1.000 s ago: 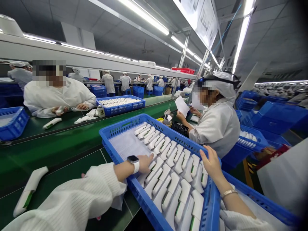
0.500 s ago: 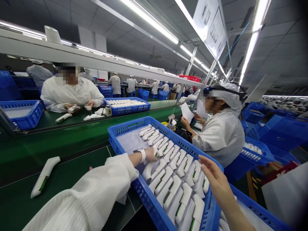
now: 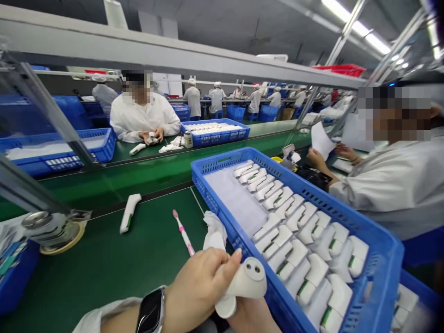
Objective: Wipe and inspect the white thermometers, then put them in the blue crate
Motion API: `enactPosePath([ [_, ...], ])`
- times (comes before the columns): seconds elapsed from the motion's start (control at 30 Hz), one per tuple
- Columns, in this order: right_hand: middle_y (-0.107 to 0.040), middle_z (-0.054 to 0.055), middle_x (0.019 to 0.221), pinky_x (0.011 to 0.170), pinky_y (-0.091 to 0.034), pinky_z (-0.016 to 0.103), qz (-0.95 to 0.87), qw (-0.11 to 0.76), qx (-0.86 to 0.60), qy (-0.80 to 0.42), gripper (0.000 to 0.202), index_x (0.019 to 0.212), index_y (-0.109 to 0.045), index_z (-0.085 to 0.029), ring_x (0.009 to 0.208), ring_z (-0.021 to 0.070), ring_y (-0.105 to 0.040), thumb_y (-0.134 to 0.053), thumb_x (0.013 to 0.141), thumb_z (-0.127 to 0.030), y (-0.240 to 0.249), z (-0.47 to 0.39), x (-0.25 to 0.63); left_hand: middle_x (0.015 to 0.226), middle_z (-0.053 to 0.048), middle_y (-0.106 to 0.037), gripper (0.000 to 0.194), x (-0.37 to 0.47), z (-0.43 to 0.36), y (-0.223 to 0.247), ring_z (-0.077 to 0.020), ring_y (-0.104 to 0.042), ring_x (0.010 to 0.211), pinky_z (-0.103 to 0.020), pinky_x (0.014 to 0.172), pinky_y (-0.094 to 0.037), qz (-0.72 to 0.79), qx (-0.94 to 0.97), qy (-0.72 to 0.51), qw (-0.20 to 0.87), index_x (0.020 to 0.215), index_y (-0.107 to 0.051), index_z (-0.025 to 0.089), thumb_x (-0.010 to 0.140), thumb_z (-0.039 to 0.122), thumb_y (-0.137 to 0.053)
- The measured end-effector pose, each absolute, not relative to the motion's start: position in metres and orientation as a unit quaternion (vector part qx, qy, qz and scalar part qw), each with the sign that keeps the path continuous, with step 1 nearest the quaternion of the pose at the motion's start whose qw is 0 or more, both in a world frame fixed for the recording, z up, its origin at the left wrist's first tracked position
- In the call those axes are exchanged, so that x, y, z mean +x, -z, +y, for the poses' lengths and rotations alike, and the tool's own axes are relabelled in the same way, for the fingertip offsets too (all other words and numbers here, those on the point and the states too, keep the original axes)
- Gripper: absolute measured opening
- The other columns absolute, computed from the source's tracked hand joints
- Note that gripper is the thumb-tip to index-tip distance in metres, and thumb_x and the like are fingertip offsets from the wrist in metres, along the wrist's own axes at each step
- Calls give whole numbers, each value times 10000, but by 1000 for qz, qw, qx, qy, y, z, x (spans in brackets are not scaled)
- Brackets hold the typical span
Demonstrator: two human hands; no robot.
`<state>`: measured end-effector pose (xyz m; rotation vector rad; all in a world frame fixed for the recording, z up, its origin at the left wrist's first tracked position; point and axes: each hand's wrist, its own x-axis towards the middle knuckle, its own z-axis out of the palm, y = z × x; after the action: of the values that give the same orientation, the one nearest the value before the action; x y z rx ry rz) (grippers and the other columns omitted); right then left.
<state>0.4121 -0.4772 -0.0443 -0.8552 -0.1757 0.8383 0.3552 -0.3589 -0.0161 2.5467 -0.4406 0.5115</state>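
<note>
Single head-worn camera, wearer's eye level, facing forward and down over a flat dark-green workbench [image 3: 86,273]. Nearest the lens, bottom centre: bare left hand [image 3: 197,282] with dark-faced watch. Close by, right of centre: blue perforated plastic crate [image 3: 347,219], seen from above at a slant. View runs past long pale overhead beam [image 3: 173,51] to room's far side.

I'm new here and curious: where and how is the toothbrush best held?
Likely best: pinch the toothbrush by its handle, from above and the left. It is long and thin, its pink head points away, and a crumpled white item lies to its right. The left hand hides its near end.
</note>
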Motion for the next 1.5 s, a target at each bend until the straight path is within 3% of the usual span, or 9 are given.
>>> enactPosePath([
  [0.07,-704,20,960,801,-513,355,-50,827,-392,-400,362,934,-699,-266,916,231,-620,-640,735,-562,45,-470,411,1097,-98,-536,742,337,-352,31,-240,-562,913,-355,747,-481,-58,932,-143,330,1443,-28,386,861,177,-439],
  [0.2,-681,41,1048,684,-521,254,27,824,-384,-417,311,1027,-678,-204,892,188,-606,-662,769,-377,38,-464,410,1017,-77,-556,846,315,-341,41,-167,-544,762,-264,650,-472,107,678,-48,726,1418,-243,271,722,493,-669],
  [0.33,-704,63,909,564,-511,234,9,806,-401,-435,338,996,-698,-193,689,163,-599,-662,746,-417,28,-460,404,719,-33,-565,569,316,-346,31,-103,-497,576,-229,569,-440,207,324,-58,921,1157,-539,134,835,594,-448],
  [0.4,-698,44,784,574,-518,241,7,811,-395,-431,290,917,-715,-208,625,154,-592,-654,752,-437,26,-457,399,738,-56,-606,515,322,-352,24,-117,-534,601,-242,599,-460,208,274,-80,936,1041,-600,111,837,567,-473],
  [0.67,-713,43,900,591,-530,247,12,808,-416,-417,309,1012,-697,-246,716,174,-628,-615,796,-450,35,-457,397,736,-61,-643,389,330,-353,17,-127,-580,621,-246,622,-476,193,222,-94,951,949,-633,113,873,443,-442],
  [0.77,-693,33,1027,735,-554,306,-12,808,-428,-404,324,1069,-672,-285,899,218,-639,-587,816,-469,41,-460,399,913,-69,-668,351,330,-352,20,-161,-614,746,-279,684,-488,204,243,-109,942,1088,-584,161,862,402,-466],
  [0.97,-448,-2,1402,1035,-417,422,-55,813,-465,-346,430,1263,-529,-340,1287,253,-411,-610,841,-330,45,-459,393,1250,-52,-569,520,329,-350,26,-195,-523,1124,-289,943,-416,181,377,-168,893,1283,-470,246,794,260,-645],
  [1.27,-357,-63,1459,1034,-394,211,-181,796,-500,-290,490,1328,-426,-391,1322,128,-349,-547,900,-185,53,-463,392,1186,-48,-598,604,330,-355,40,-172,-570,1062,-262,864,-479,150,445,-164,867,1255,-471,262,719,198,-742],
  [1.5,-413,-54,1427,1014,-401,174,-189,791,-505,-288,482,1317,-442,-381,1292,111,-394,-559,896,-177,52,-465,394,1203,-49,-569,600,328,-356,41,-180,-537,1106,-259,871,-484,148,458,-163,861,1245,-463,262,718,215,-747],
])
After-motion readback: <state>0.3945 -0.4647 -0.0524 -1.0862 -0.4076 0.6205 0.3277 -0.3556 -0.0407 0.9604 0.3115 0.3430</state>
